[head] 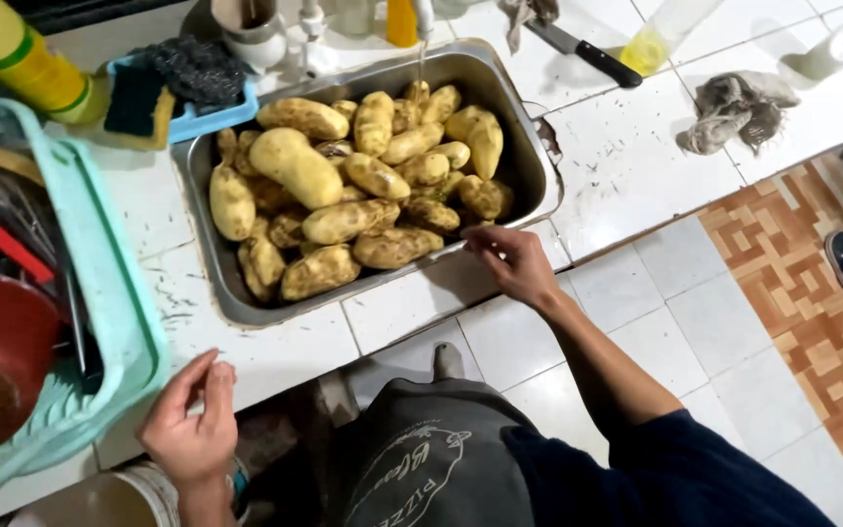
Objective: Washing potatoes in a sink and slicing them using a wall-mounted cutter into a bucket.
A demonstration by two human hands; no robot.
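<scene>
a steel sink (529, 146) heaped with muddy potatoes (353, 195) under a thin water stream. right hand (511, 262) rests on the sink's near rim, fingers curled, holding nothing; left hand (190, 422) hovers half-open, empty, at the counter's near edge. washing looks barely begun; next calls for gripping one potato.

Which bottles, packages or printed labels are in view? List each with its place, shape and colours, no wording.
Yellow bottle: top left corner, lying tilted, cylinder with green bands.
Small orange-yellow bottle: behind the sink, upright beside the tap.
Clear bottle: on the counter, top right, tilted, yellow liquid at its base.
Printed logo: on the person's dark apron, white outline drawing.
</scene>
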